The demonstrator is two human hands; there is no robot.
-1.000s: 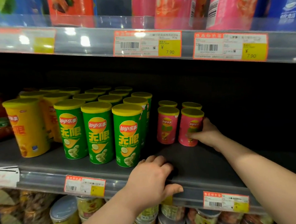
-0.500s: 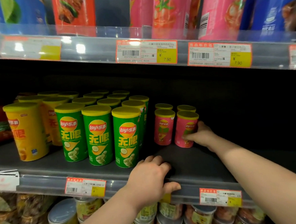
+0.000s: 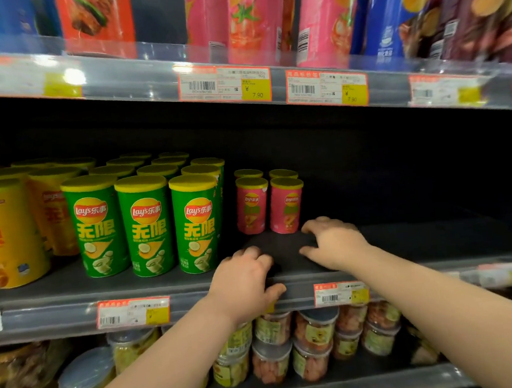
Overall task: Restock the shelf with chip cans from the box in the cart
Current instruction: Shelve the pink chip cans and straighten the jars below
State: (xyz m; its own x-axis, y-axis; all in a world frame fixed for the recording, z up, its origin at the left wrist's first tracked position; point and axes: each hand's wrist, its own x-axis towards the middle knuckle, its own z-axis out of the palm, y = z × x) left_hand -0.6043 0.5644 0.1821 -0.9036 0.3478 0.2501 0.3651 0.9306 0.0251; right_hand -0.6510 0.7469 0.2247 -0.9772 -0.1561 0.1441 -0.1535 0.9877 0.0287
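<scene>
Resting both hands on the shelf (image 3: 434, 242), I hold no can. My right hand (image 3: 334, 243) lies just in front of the pink cans (image 3: 285, 205) and slightly to their right. Its fingers (image 3: 314, 224) are loosely bent and spread, the tips close to the base of the right-hand can; I cannot tell whether they touch it. My left hand (image 3: 242, 282) sits further in front of the pink cans, gripping the shelf's front edge with curled fingers, thumb on the lip. The pink cans stand upright, long axis vertical, two deep, with bare shelf to their right. Box and cart are out of view. I judge the right hand, nearer that gap and holding nothing, is the one to fetch the next can.
</scene>
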